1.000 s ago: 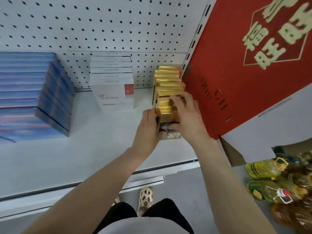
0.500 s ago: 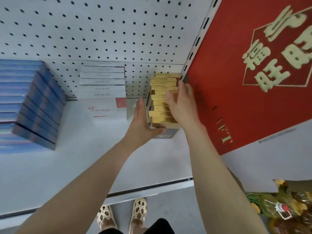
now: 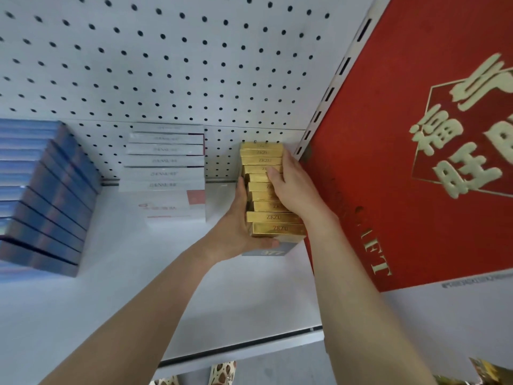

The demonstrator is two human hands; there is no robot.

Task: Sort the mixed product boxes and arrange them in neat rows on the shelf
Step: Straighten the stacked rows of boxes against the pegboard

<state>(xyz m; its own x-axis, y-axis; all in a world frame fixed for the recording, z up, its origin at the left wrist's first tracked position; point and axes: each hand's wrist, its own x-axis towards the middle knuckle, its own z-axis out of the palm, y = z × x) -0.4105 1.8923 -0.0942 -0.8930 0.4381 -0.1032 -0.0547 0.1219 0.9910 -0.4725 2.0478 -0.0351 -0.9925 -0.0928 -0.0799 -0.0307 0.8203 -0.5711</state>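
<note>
A white pegboard back wall (image 3: 172, 59) rises behind a pale shelf (image 3: 133, 279). At the shelf's right end stands a row of gold boxes (image 3: 266, 190), about ten counted, running from the wall toward the front edge, with a grey-blue box (image 3: 273, 250) at the near end, its print too blurred to read. The left hand (image 3: 236, 226) lies flat against the row's left side, fingers straight and together, thumb hooked across the front of the nearest box. The right hand (image 3: 294, 190) rests on the row's top and right side, fingers (image 3: 273, 173) curled over the box tops. A big red gift carton (image 3: 402, 162) with gold characters crowds the row's right flank, cut off by the frame. In the middle stands a row of seven white boxes (image 3: 166, 173); at the left a row of blue boxes (image 3: 47, 195), blurred and cut off, so no sure count. Patterned shoes (image 3: 222, 373) peek below the shelf edge.
</note>
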